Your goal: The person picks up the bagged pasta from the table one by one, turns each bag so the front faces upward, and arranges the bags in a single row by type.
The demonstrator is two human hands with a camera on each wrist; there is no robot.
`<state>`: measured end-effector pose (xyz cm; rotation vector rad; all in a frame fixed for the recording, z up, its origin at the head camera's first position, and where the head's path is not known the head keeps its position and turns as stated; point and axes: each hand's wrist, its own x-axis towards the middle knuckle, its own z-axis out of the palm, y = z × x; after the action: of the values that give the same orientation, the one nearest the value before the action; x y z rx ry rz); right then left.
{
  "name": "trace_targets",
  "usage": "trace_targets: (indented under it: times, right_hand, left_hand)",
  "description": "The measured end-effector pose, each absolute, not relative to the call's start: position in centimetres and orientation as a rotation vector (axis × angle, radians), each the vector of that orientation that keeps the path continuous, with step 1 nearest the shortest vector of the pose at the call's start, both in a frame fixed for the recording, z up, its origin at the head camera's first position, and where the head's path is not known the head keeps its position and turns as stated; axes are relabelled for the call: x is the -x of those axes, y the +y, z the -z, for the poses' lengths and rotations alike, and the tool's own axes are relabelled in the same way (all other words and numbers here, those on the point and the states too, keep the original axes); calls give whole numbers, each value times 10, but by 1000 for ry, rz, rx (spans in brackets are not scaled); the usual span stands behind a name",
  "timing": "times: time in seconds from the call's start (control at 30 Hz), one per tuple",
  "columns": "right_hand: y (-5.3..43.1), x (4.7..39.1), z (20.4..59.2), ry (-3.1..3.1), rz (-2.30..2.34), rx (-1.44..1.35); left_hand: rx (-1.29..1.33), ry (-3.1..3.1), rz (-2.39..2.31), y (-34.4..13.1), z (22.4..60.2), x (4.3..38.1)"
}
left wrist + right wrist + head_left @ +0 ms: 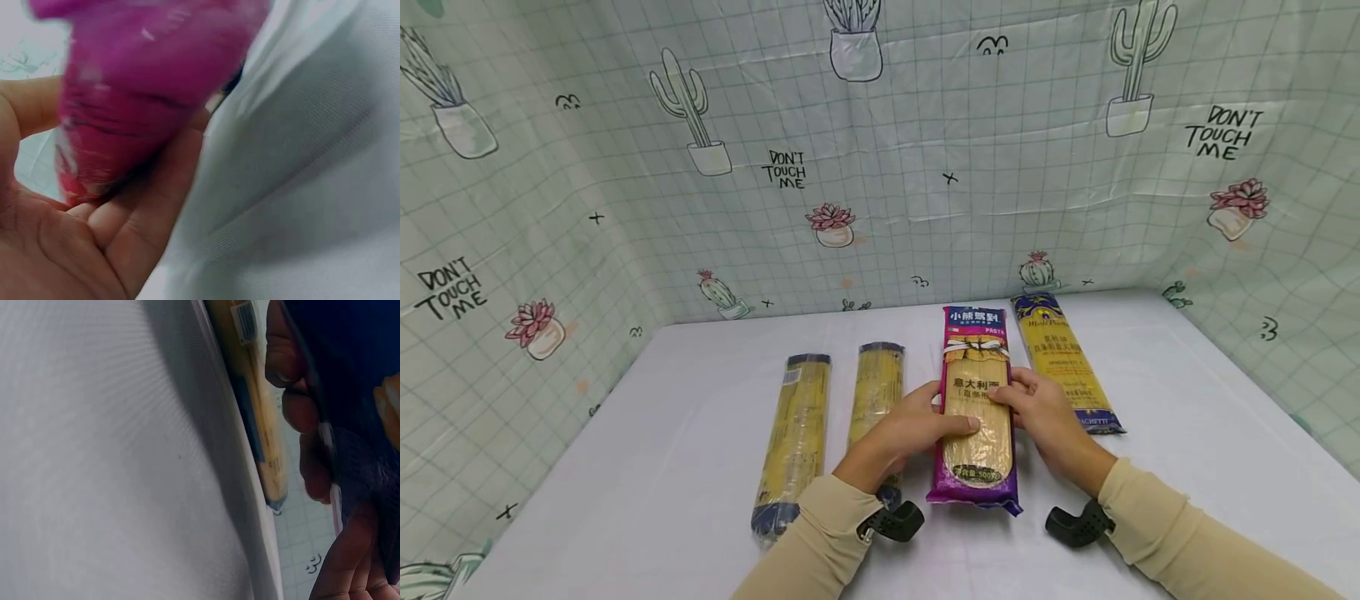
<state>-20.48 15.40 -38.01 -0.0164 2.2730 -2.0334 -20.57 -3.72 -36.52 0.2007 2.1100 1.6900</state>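
A purple-edged packet of spaghetti (977, 454) is held between both hands in the head view, its front and lettering facing up. My left hand (921, 423) grips its left side, thumb across the front and fingers behind. On the opposite edge my right hand (1047, 417) grips it, thumb also on the front. In the left wrist view, the magenta packet (134, 94) lies against the left hand's (69, 237) fingers, slightly blurred. The right wrist view has the packet's dark blue part (344, 350) in shadow, fingers along its edge.
Two clear-wrapped spaghetti packs lie left on the white table (647, 467): an outer pack (793, 433) and an inner pack (878, 375), partly covered by the left hand. A yellow spaghetti packet (1060, 358) lies behind the right hand. A patterned cloth (895, 125) hangs behind.
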Motion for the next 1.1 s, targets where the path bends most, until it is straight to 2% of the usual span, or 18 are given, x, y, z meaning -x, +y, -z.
trace_targets:
  times: [0.53, 0.87, 1.1]
  right_hand:
    - [159, 210, 377, 2004, 2104, 135]
    - [172, 211, 374, 1822, 1828, 457]
    - [165, 210, 376, 1881, 1924, 399]
  left_hand:
    - [-223, 2013, -1952, -35, 365, 211]
    - [-171, 2032, -1994, -38, 365, 212]
    - [-129, 2067, -1933, -39, 364, 213]
